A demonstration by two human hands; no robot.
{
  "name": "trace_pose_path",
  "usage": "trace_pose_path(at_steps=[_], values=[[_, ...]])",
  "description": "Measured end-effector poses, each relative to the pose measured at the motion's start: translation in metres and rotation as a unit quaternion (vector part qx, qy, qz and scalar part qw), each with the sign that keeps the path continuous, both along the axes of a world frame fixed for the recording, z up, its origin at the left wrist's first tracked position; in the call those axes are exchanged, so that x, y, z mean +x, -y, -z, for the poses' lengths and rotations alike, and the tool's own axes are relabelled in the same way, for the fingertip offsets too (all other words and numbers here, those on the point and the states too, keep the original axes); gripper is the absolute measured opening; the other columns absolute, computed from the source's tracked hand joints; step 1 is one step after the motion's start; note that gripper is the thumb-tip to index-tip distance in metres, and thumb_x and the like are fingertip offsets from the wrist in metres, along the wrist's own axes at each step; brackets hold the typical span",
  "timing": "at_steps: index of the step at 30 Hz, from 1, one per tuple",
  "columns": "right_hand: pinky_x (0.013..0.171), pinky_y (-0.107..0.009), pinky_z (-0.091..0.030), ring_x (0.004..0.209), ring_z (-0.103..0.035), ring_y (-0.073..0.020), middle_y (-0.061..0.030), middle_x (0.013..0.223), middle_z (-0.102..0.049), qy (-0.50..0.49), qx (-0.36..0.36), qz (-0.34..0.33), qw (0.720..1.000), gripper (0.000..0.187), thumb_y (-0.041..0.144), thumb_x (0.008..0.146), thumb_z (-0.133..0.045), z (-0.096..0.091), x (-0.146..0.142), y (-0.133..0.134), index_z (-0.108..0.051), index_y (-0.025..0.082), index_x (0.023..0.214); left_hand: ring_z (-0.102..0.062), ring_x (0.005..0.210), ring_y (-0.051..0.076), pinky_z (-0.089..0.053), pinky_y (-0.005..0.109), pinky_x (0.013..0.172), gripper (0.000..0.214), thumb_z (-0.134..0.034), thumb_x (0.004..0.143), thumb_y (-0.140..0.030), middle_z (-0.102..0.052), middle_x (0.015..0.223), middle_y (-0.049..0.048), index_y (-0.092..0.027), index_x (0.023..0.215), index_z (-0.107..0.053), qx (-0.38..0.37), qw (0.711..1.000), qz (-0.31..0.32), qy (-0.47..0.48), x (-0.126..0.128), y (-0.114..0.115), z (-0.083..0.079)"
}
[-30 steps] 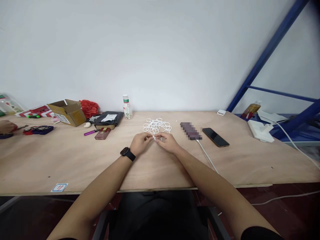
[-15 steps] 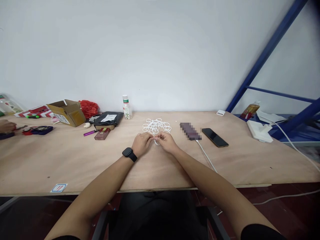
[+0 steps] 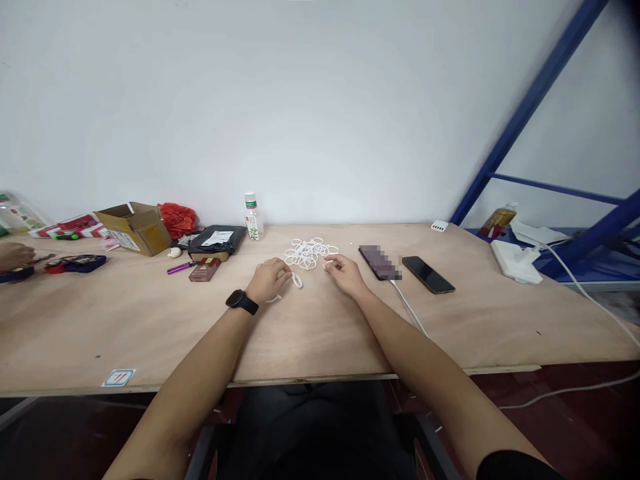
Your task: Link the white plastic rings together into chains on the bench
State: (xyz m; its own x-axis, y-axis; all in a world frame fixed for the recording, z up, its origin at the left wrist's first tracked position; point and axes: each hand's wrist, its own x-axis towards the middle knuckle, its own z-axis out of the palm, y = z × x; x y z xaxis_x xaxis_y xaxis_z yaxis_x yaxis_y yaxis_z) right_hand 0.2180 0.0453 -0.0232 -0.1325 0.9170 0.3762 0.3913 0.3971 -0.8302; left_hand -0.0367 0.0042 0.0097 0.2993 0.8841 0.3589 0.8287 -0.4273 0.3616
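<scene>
A pile of thin white bands [image 3: 306, 252], shaped like hair ties, lies on the wooden table in front of me. My left hand [image 3: 271, 279], with a black watch on its wrist, is closed with a white band [image 3: 297, 281] hanging at its fingertips. Below that hand, part of another white strand [image 3: 274, 299] shows; whether it is held is unclear. At the right edge of the pile, my right hand [image 3: 344, 274] has thumb and forefinger brought together. A small white bit shows at those fingertips, too small to make out.
Right of my hands lie a blurred phone [image 3: 379, 262] on a white cable and a black phone [image 3: 429, 274]. To the left are a small dark-red box [image 3: 205, 270], black parcel [image 3: 217, 239], bottle [image 3: 253, 217] and open carton [image 3: 135, 229]. Another person's hand [image 3: 16, 256] shows far left.
My hands, together in front of the pile before, have moved apart. The left went left with the white band, and the right went to the pile's right edge.
</scene>
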Motion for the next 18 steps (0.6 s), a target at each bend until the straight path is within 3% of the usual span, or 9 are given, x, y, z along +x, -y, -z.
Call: trace_pose_path(at_steps=[3,6,9,11,15,18], values=[[0.079,-0.031,-0.048,0.082,-0.063,-0.018,-0.0052,0.091,-0.068,0.13,0.03,0.063,0.989,0.023,0.025,0.084,-0.056,0.003,0.012,-0.007,-0.069,0.02,0.102,-0.059,0.1,0.023,-0.039,0.038,0.093,0.021,-0.051,0.087,-0.035,-0.068,0.102,0.0042,-0.023,0.085,-0.067,-0.063,0.997,-0.012,-0.05,-0.015,-0.003,-0.002],[0.083,-0.032,-0.045,0.093,-0.061,-0.021,-0.0098,0.105,-0.063,0.246,0.014,0.083,0.966,0.027,0.021,0.084,-0.056,0.005,0.019,-0.01,-0.069,0.02,0.108,-0.062,0.094,0.023,-0.038,0.039,0.093,0.022,-0.05,0.083,-0.035,-0.07,0.097,0.0029,-0.023,0.082,-0.068,-0.13,0.987,-0.03,-0.089,-0.029,-0.003,-0.006],[0.083,-0.032,-0.044,0.098,-0.059,-0.0229,-0.0108,0.109,-0.059,0.308,-0.007,0.073,0.949,0.028,0.021,0.084,-0.058,0.006,0.018,-0.007,-0.07,0.022,0.109,-0.063,0.094,0.025,-0.04,0.04,0.091,0.025,-0.049,0.083,-0.037,-0.07,0.101,0.0048,-0.023,0.087,-0.069,-0.116,0.987,-0.07,-0.088,-0.032,-0.004,-0.007],[0.08,-0.031,-0.043,0.098,-0.058,-0.0227,-0.0099,0.109,-0.059,0.32,-0.002,0.064,0.945,0.022,0.022,0.084,-0.059,0.004,0.015,-0.005,-0.071,0.023,0.102,-0.062,0.096,0.024,-0.042,0.037,0.09,0.028,-0.049,0.084,-0.039,-0.069,0.105,0.006,-0.022,0.093,-0.069,-0.087,0.994,-0.043,-0.058,-0.025,-0.004,-0.002],[0.075,-0.028,-0.042,0.09,-0.058,-0.0192,-0.0065,0.102,-0.062,0.292,0.017,0.033,0.956,0.009,0.024,0.083,-0.06,-0.002,0.005,0.003,-0.068,0.021,0.084,-0.061,0.098,0.023,-0.045,0.034,0.09,0.032,-0.055,0.083,-0.04,-0.068,0.105,0.0083,-0.02,0.103,-0.068,-0.065,0.994,0.081,-0.025,-0.004,-0.004,0.013],[0.073,-0.027,-0.042,0.082,-0.058,-0.0167,-0.0035,0.088,-0.066,0.235,0.032,-0.011,0.971,0.008,0.023,0.084,-0.057,-0.005,-0.002,0.009,-0.064,0.019,0.082,-0.061,0.096,0.022,-0.045,0.034,0.091,0.032,-0.054,0.081,-0.028,-0.069,0.102,0.0078,-0.018,0.108,-0.066,-0.054,0.992,0.111,-0.036,0.007,-0.003,0.02]])
